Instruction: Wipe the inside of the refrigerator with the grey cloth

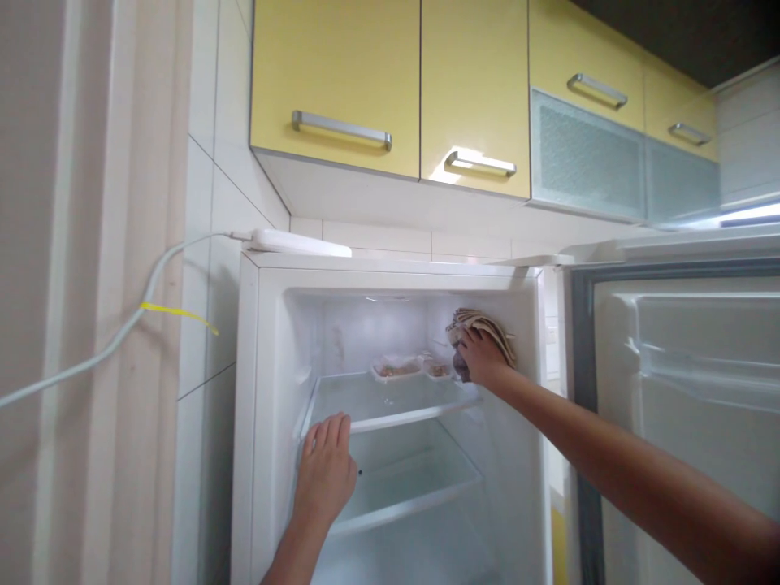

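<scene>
Inside the open fridge [247,422], my right hand [481,355] presses a folded, striped cloth [503,333] with dark lettering to the upper right inner wall. Its fingers are closed on the cloth. My left hand [326,471] is at the left end of the upper glass shelf [390,422], fingers together and curled over its front edge. Toward the back of that shelf sit a clear food tray [397,368] and a smaller pack [437,370], close to the cloth. What they hold is too blurred to name.
The fridge door [688,422] stands open on the right. A lower shelf [408,510] lies below. Yellow cabinets [338,57] hang overhead. On the fridge top lies a white flat device [298,242], its cable [137,313] running left past the wall.
</scene>
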`<state>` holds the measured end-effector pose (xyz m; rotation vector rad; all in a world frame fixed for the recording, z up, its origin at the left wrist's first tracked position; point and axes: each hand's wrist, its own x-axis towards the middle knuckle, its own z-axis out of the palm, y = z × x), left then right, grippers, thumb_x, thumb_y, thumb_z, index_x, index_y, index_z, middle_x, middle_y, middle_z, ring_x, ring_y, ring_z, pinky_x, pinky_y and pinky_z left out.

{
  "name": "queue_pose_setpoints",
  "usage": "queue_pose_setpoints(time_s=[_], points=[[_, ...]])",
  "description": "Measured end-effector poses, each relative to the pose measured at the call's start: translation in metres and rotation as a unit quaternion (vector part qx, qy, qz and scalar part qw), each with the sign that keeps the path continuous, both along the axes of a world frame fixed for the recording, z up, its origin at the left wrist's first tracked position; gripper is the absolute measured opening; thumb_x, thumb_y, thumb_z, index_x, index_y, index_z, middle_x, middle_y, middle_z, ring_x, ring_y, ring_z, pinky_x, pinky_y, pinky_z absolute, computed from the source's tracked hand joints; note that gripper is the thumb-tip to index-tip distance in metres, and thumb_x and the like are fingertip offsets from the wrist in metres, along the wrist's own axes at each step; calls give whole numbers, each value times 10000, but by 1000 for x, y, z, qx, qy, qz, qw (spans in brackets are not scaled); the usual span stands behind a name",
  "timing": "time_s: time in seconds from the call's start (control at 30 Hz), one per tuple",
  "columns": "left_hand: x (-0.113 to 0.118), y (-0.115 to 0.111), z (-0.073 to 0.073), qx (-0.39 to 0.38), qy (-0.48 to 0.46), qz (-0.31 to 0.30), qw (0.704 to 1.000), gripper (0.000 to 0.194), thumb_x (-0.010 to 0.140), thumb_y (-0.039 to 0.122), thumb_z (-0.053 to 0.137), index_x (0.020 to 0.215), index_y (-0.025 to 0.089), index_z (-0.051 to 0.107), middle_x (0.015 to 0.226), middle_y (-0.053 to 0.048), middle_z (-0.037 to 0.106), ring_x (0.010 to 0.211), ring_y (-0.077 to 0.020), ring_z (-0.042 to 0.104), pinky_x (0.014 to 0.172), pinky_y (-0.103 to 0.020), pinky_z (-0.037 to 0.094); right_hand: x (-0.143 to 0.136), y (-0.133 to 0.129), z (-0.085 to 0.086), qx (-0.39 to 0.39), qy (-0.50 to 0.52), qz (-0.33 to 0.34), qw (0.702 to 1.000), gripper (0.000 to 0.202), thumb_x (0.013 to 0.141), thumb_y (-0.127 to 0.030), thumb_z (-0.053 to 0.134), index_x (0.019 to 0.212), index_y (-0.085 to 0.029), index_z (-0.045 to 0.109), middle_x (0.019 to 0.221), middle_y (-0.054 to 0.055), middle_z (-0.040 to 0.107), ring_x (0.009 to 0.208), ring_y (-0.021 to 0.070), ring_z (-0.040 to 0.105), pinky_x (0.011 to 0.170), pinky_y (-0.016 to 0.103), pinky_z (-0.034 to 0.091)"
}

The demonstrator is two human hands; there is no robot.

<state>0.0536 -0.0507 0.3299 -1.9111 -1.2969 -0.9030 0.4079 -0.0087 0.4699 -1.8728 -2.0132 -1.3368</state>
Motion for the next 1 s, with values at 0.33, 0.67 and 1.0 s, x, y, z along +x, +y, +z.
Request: queue_pose_setpoints(time_s=[0.33, 0.67, 1.0], points=[[-1, 1, 0, 6, 9, 5, 1000, 484, 831, 81, 509, 1307, 112, 589, 1335, -134, 670, 1255, -262, 585, 1157, -466, 377, -9, -3, 49, 46, 49, -35, 997, 298, 812, -242, 627, 1051, -147, 777, 1389, 205, 616, 1246, 350, 504, 1044, 450, 369], [2, 1, 1, 4, -1, 5, 1000, 495, 809, 88, 522, 1294, 150, 597, 1328, -124, 680, 1251, -257, 599, 1148, -458, 389, -3, -23, 34, 80, 61, -34, 994, 354, 839, -293, 612, 1116, -116, 745, 1427, 246, 566, 1263, 392, 470, 1047, 516, 348], [1, 10, -9, 13, -4, 8, 1000, 480, 844, 147, 536, 1322, 127, 574, 1354, -127, 661, 1270, -274, 574, 1163, -466, 361, -8, 75, 32, 78, 71, -12, 994, 430, 907, -219, 446, 1240, -125, 702, 1438, 215, 582, 1288, 367, 474, 1100, 515, 316]])
